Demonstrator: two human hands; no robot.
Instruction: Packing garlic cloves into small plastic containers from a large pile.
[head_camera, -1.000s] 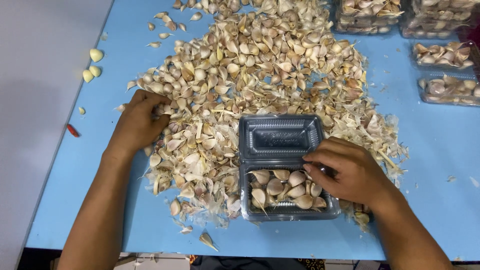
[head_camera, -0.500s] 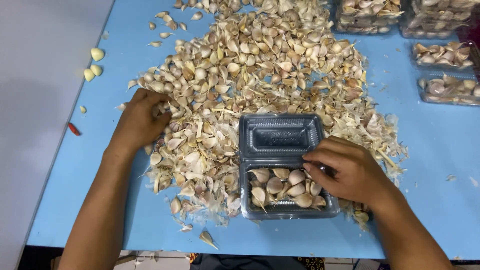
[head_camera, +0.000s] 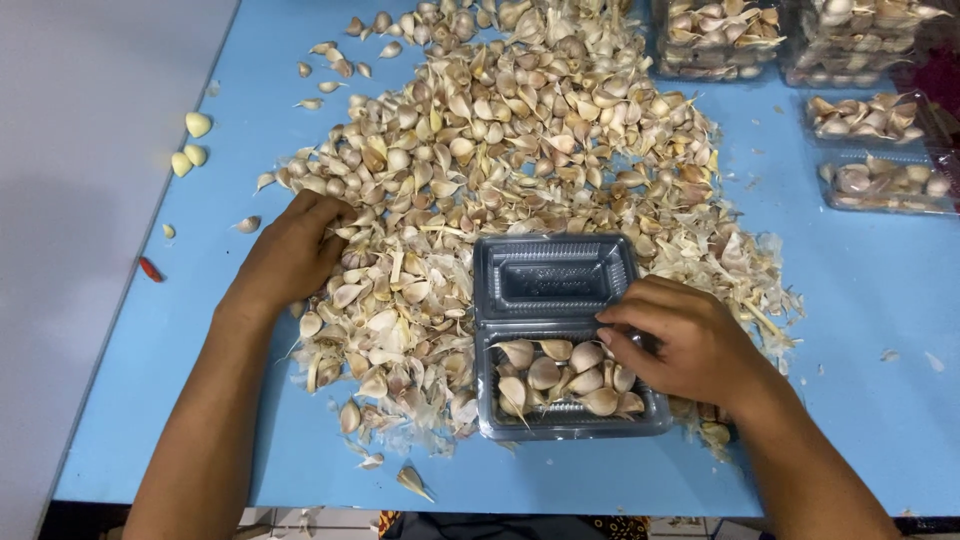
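Blue table (head_camera: 880, 400): left hand (head_camera: 290, 255) rakes garlic cloves (head_camera: 500, 150) (grip loose), right hand (head_camera: 685, 345) pinches inside clear tray (head_camera: 570, 425).

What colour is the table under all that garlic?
Light blue: the table shows plainly around the garlic pile in the head view.

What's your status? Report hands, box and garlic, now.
Left hand flat on garlic pile. Right hand over open clear box, fingers at its cloves. Nothing blocking.
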